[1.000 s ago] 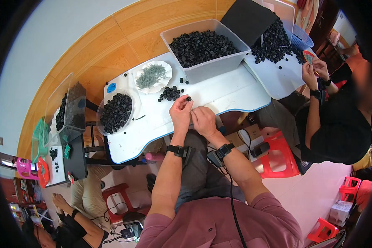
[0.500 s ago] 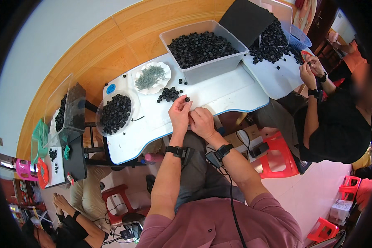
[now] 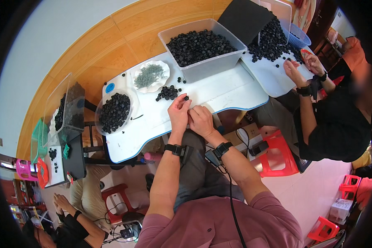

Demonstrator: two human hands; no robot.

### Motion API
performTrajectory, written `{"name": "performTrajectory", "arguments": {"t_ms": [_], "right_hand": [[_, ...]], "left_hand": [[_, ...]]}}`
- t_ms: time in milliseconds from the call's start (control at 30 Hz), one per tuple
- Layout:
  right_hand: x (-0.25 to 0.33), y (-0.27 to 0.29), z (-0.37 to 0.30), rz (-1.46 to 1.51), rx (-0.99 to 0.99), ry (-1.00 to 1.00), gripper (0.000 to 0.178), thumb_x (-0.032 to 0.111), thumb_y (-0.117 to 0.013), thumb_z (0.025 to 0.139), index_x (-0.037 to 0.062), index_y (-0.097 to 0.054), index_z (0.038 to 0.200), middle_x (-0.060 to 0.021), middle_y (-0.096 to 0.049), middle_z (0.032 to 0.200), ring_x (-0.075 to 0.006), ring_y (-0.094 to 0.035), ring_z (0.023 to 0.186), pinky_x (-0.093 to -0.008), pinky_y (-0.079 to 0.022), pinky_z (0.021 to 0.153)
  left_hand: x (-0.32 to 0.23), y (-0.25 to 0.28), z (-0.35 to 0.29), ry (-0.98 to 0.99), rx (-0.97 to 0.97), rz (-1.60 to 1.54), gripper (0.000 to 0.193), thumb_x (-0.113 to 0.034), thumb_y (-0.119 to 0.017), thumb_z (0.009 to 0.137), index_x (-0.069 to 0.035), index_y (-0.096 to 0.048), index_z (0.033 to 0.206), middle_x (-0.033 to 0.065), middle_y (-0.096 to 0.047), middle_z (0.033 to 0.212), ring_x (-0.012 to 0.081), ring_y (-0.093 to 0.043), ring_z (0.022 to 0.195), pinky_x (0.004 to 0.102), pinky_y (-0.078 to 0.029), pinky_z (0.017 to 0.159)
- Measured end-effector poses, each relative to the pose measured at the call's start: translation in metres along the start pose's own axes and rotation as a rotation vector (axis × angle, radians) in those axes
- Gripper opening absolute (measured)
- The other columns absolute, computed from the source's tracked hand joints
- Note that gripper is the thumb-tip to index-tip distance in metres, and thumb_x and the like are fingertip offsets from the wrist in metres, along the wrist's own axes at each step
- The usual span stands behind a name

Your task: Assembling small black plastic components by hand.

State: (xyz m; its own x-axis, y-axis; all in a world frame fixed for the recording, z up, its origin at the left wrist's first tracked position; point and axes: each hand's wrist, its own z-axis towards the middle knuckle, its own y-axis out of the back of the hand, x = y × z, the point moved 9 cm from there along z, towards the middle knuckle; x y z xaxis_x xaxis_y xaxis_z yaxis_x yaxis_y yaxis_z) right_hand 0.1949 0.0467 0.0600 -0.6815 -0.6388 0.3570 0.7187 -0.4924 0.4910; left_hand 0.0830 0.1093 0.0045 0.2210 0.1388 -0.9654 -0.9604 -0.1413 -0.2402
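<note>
Between the thumb and fingertips of my left hand [image 3: 179, 112] is a small round black plastic part [image 3: 186, 98], above the table's front edge. My right hand [image 3: 201, 120] is closed beside it, fingers curled against the left; what its fingertips pinch, if anything, is too hidden to make out. Just beyond my hands lies a small pile of the same black parts [image 3: 167, 93]. A white scalloped plate [image 3: 158, 87] holds thin grey-green pieces [image 3: 150, 75]. To the left, a round clear tub [image 3: 130, 115] is full of black parts.
A large clear bin [image 3: 211, 64] heaped with black parts stands at the back of the white table [image 3: 124, 144]. At right, another person's hands [image 3: 293, 72] work near a spilled heap [image 3: 273, 41]. A red stool [image 3: 279, 159] stands below. Another person sits at lower left.
My hands keep nearly the same pose, still holding the black part. The co-worker's hands at right have moved apart, one shifting to the left.
</note>
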Motion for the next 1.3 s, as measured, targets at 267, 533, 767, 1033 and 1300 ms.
{"name": "performTrajectory", "arguments": {"t_ms": [267,533,767,1033,1300], "right_hand": [[-0.05,0.006,-0.001,0.502,-0.147,-0.625,0.009,0.006,-0.066,0.092,0.0001,-0.068,0.098,-0.0148,-0.067,0.08,-0.021,-0.061,0.062,-0.0294,-0.048,0.059],[-0.049,0.023,0.01,0.359,-0.032,-0.51,0.034,0.021,-0.066,0.093,-0.0013,-0.058,0.069,-0.0197,-0.055,0.065,-0.0357,-0.053,0.055,-0.0404,-0.041,0.052],[-0.063,0.008,-0.01,0.212,0.072,-0.572,0.032,0.024,-0.066,0.093,0.0,-0.061,0.072,-0.0191,-0.058,0.065,-0.0357,-0.057,0.057,-0.0407,-0.043,0.053],[-0.034,0.021,0.028,0.422,-0.015,-0.546,0.017,0.018,-0.066,0.092,0.0029,-0.072,0.098,-0.0143,-0.069,0.075,-0.0245,-0.065,0.063,-0.0338,-0.051,0.06],[-0.04,0.016,0.046,1.607,0.089,-0.901,0.035,0.03,-0.063,0.099,0.0026,-0.067,0.077,0.0018,-0.051,0.058,-0.006,-0.04,0.048,-0.0235,-0.03,0.047]], "left_hand": [[-0.006,-0.003,0.0,-0.061,-0.052,-0.022,0.028,-0.001,-0.069,0.091,0.003,-0.067,0.118,0.0044,-0.068,0.094,0.0096,-0.063,0.085,0.0219,-0.05,0.075],[0.005,-0.003,0.004,-0.004,0.022,0.053,0.029,0.0,-0.07,0.088,0.003,-0.067,0.117,0.0049,-0.068,0.097,0.0099,-0.064,0.087,0.0234,-0.051,0.079],[0.0,-0.001,0.001,-0.015,0.016,0.104,0.031,0.001,-0.07,0.088,0.002,-0.066,0.119,0.0051,-0.068,0.102,0.0109,-0.064,0.091,0.0248,-0.051,0.082],[0.002,0.008,0.002,-0.018,-0.004,0.051,0.028,-0.001,-0.071,0.089,0.002,-0.068,0.116,0.0052,-0.069,0.099,0.0111,-0.065,0.089,0.0253,-0.052,0.08],[-0.057,0.045,0.004,-0.051,-0.188,-0.162,0.028,-0.011,-0.068,0.094,0.005,-0.065,0.117,0.012,-0.071,0.1,0.0191,-0.069,0.086,0.0283,-0.055,0.078]]}}
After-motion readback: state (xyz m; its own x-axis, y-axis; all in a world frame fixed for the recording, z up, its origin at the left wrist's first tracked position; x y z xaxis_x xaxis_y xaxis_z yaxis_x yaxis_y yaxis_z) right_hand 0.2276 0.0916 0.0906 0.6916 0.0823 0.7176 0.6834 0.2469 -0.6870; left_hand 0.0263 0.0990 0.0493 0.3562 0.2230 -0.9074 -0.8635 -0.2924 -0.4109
